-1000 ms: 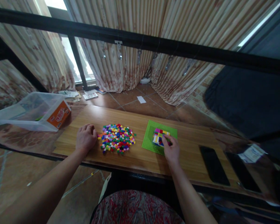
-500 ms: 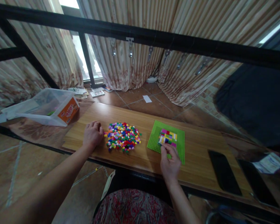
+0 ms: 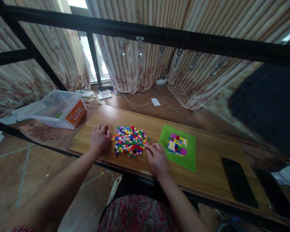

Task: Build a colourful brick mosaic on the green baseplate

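A loose heap of small multicoloured building bricks (image 3: pixel 130 139) lies on the wooden board (image 3: pixel 132 166). Just left of it my left hand (image 3: pixel 100 138) rests on the board, fingers curled in; whatever may be inside them is hidden. My right hand (image 3: pixel 157 158) is at the heap's right edge, thumb and fingertips together low beside the bricks. Anything between those fingertips is too small to name. Right of this hand is a green studded baseplate (image 3: pixel 189 158), bearing a patch of pink, yellow, white, red and blue bricks (image 3: pixel 177 145) pressed onto its middle.
A clear plastic box (image 3: pixel 53 120) with an orange label stands at the far left. Two dark phone-like slabs, one on the board (image 3: pixel 239 182) and one further right (image 3: pixel 275 193), lie at the right. A black metal rail (image 3: pixel 149 30) crosses in front of the curtains.
My right hand has moved left from the baseplate to the heap's right edge, uncovering the brick patch. My left hand stays beside the heap. The whole view has shifted slightly.
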A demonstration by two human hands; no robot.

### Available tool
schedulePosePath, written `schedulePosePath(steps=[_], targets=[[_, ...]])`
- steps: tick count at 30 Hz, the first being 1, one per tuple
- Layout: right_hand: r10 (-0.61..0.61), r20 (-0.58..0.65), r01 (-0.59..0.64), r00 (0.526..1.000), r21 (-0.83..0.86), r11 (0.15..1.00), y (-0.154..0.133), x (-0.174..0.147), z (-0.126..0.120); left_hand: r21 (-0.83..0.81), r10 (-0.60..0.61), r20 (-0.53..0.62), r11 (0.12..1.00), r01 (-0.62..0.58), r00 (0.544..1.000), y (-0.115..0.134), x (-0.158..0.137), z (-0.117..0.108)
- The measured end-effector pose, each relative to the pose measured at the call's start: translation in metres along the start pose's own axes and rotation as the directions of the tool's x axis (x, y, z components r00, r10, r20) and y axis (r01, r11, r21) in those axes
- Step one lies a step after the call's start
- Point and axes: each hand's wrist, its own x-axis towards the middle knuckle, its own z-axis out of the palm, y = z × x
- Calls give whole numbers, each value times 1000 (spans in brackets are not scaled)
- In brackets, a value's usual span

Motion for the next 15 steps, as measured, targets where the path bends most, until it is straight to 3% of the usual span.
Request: schedulePosePath(steps=[15], targets=[[-32, 90, 41, 995, -96, 995, -4, -8, -9, 7, 7, -5, 1000, -7, 1000, -1, 0, 1]])
